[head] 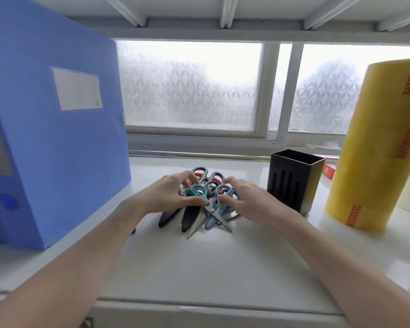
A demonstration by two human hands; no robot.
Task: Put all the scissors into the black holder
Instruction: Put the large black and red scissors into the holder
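Observation:
Several scissors lie in a heap on the white shelf. Among them are a teal-handled pair, grey-and-red pairs, a light blue pair and pairs in black sheaths. My left hand pinches the teal handles between thumb and fingers. My right hand rests its fingertips on the light blue pair's handles, fingers spread. The black holder stands upright and looks empty, just right of my right hand.
A big blue file box stands at the left. A tall stack of yellow tape rolls stands at the right, past the holder. A frosted window runs along the back, and a shelf beam hangs overhead.

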